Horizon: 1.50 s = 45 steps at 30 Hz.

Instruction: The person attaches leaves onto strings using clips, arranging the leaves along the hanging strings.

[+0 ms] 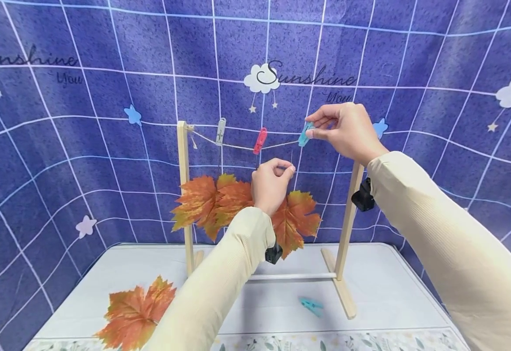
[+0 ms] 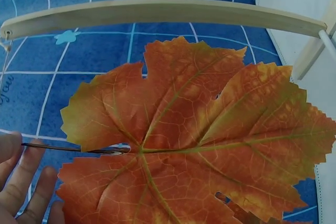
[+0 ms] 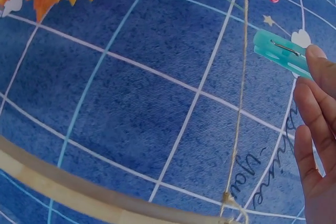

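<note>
My left hand (image 1: 270, 185) pinches the thin dark stem of an orange artificial maple leaf (image 2: 210, 114), which hangs below the string (image 1: 239, 146). In the left wrist view the stem runs from the fingertips to the leaf's notch. Higher and to the right, my right hand (image 1: 347, 129) pinches a turquoise clothespin (image 3: 281, 51) between thumb and fingers. Its far end points at the string; in the right wrist view a small gap shows between them. A grey-white clothespin (image 1: 220, 131) and a pink clothespin (image 1: 260, 140) sit on the string, with more orange leaves (image 1: 198, 200) below them.
The string spans two wooden posts (image 1: 184, 195) of a stand joined by a white bar (image 1: 294, 276). Another turquoise clothespin (image 1: 311, 306) lies on the white table (image 1: 395, 302). At the front left lie loose orange leaves (image 1: 128, 314). A blue grid-patterned cloth (image 1: 119, 97) hangs behind.
</note>
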Each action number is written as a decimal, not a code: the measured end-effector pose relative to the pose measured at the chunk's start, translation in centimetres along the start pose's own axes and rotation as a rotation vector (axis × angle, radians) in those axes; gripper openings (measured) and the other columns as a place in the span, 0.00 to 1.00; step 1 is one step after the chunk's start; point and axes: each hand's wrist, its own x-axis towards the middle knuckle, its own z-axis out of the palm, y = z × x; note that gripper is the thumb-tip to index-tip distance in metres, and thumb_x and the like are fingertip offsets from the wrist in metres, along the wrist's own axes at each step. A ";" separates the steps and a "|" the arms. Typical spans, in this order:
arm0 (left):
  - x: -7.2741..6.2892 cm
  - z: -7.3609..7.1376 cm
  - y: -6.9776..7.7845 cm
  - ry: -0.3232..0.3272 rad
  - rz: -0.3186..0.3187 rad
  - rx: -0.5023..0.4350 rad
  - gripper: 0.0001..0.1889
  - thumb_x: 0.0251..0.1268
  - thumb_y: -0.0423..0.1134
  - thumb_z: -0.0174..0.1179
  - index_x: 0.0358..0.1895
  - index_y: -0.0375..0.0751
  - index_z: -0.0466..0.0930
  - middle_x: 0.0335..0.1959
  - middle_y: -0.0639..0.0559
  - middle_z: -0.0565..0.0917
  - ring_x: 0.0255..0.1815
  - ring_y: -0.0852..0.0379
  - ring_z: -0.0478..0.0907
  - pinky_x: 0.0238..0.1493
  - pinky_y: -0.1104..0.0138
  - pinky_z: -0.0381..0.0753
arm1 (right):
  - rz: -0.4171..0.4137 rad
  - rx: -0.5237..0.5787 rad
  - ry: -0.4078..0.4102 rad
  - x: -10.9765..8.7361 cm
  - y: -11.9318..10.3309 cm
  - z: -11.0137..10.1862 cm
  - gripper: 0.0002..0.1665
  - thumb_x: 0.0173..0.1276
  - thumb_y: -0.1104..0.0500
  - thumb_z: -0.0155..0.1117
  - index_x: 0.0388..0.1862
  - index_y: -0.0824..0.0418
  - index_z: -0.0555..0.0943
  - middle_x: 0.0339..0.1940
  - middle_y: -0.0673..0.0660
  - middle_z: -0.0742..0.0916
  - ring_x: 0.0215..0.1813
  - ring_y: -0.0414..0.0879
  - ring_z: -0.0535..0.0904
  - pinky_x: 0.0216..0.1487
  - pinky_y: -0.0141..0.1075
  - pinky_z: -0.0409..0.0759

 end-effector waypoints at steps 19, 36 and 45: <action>1.1 1.2 1.2 0.057 -0.074 0.023 0.07 0.68 0.45 0.67 0.43 0.50 0.91 0.29 0.57 0.89 0.35 0.55 0.86 0.35 0.58 0.80 | 0.051 -0.001 -0.059 1.7 -0.5 1.6 0.11 0.65 0.60 0.76 0.46 0.61 0.90 0.38 0.58 0.91 0.40 0.50 0.86 0.47 0.39 0.79; 1.4 1.3 0.8 0.087 -0.061 -0.006 0.05 0.68 0.44 0.68 0.42 0.51 0.90 0.27 0.56 0.89 0.29 0.57 0.83 0.32 0.60 0.78 | 0.112 0.007 -0.138 2.2 -0.3 1.5 0.14 0.67 0.58 0.74 0.50 0.61 0.89 0.41 0.58 0.91 0.43 0.51 0.86 0.53 0.44 0.79; 1.4 1.4 1.0 0.073 -0.087 -0.023 0.05 0.69 0.44 0.68 0.42 0.52 0.90 0.27 0.55 0.89 0.30 0.56 0.83 0.34 0.58 0.79 | 0.117 -0.006 -0.161 2.4 -0.4 1.3 0.14 0.68 0.58 0.73 0.50 0.62 0.89 0.41 0.58 0.91 0.42 0.51 0.86 0.51 0.44 0.79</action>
